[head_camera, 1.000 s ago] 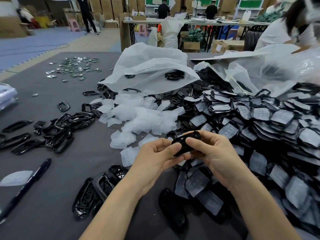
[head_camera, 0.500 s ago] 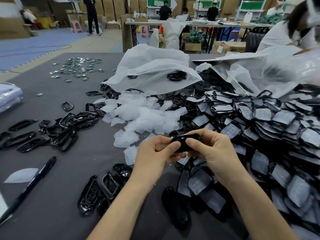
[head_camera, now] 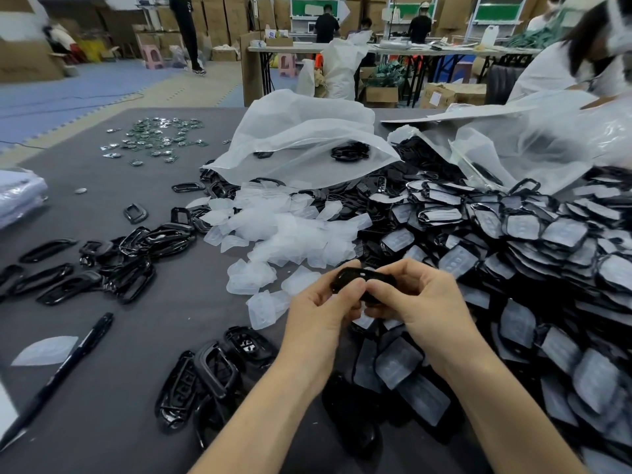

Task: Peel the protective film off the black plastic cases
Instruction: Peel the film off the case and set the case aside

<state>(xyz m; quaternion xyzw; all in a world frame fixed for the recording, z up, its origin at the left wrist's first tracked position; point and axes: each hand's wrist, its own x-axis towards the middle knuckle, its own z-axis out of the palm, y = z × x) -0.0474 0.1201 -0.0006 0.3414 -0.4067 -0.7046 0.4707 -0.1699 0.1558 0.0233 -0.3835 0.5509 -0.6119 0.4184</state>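
Note:
A small black plastic case (head_camera: 355,277) is held above the dark table between both hands. My left hand (head_camera: 323,307) grips its left end, thumb on top. My right hand (head_camera: 415,297) grips its right end with fingers curled round it. Whether film still covers this case is hidden by my fingers. To the right lies a big heap of black cases with film (head_camera: 533,254). Behind my hands sits a pile of peeled clear films (head_camera: 290,234).
Bare black cases lie at the left (head_camera: 113,261) and near my left forearm (head_camera: 208,381). A black pen (head_camera: 65,367) lies front left beside a loose film (head_camera: 44,350). White plastic bags (head_camera: 301,138) stand at the back. A person in white (head_camera: 581,59) works at far right.
The case and both hands have stayed together in the same spot; my fingers have shifted slightly on the case. The camera view has drifted a little.

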